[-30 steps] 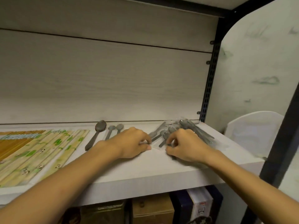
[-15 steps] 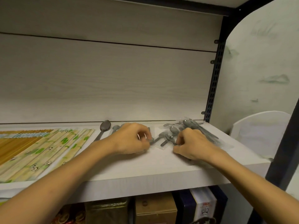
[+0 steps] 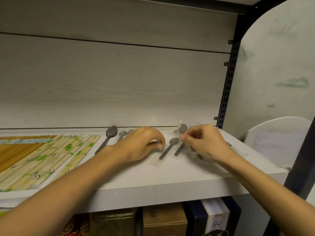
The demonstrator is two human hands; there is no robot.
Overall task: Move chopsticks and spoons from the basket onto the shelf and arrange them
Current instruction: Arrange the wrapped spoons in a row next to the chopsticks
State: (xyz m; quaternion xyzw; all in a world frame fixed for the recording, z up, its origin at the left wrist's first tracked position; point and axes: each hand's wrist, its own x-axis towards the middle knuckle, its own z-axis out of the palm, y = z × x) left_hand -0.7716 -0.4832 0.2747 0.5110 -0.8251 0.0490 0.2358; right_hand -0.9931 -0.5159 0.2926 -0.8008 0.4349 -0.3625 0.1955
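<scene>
Chopstick packs (image 3: 39, 155), some plain bamboo and some with a green panda print, lie in a row on the left of the white shelf (image 3: 153, 183). Bare grey spoons (image 3: 109, 137) lie beside them. My left hand (image 3: 139, 144) has curled fingers, and its fingertips pinch the edge of a wrapped grey spoon (image 3: 168, 148) lying on the shelf. My right hand (image 3: 206, 142) pinches another wrapped spoon (image 3: 182, 128) between thumb and forefinger. That spoon sits over a heap of wrapped spoons, mostly hidden under the hand.
A black slotted upright (image 3: 227, 86) closes the shelf's right end. A white plastic basket (image 3: 276, 133) stands past it on the right. Cardboard and dark boxes (image 3: 163, 222) fill the space below the shelf. The wooden back panel is close behind the spoons.
Both hands have drawn wrapped spoons out of the heap. One wrapped spoon now lies apart between my hands, and my right hand has risen a little with another one.
</scene>
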